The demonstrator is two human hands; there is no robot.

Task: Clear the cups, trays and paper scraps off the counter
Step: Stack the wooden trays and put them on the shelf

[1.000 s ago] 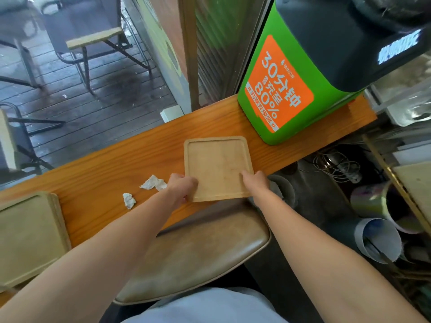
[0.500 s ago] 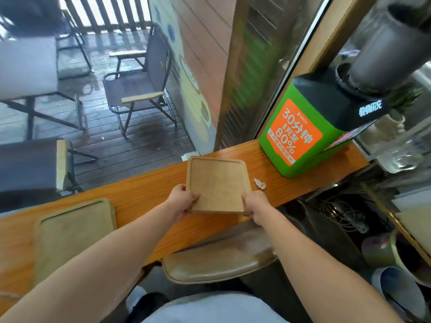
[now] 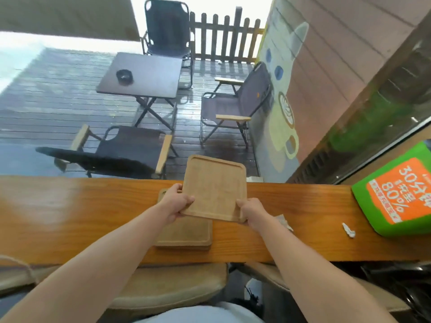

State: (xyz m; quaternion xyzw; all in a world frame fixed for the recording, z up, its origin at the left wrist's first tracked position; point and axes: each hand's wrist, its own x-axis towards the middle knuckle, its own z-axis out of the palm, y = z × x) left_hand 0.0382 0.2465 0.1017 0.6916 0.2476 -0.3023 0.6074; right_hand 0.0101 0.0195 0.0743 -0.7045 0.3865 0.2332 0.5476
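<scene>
A long orange-brown wooden counter (image 3: 81, 210) runs across the view from left to right, with tan padded stool seats (image 3: 168, 285) tucked under its near edge. At the counter's right end stands a bright green box-shaped cabinet with an orange printed label (image 3: 396, 194). Near the counter's middle, a light square wooden tray with rounded corners and a raised rim (image 3: 214, 190) is held up off the surface, its far edge reaching past the counter's back edge. It overlaps the far right part of a stack of similar flat wooden trays (image 3: 186, 234) lying on the counter; whether the two touch cannot be told. The left hand (image 3: 175, 202) grips the held tray's near left corner, fingers curled under it and thumb on top. The right hand (image 3: 251, 212) grips the near right corner the same way. A crumpled pale paper scrap (image 3: 283, 221) lies just behind the right wrist, partly hidden. A smaller white paper scrap (image 3: 348, 230) lies beside the green cabinet.
</scene>
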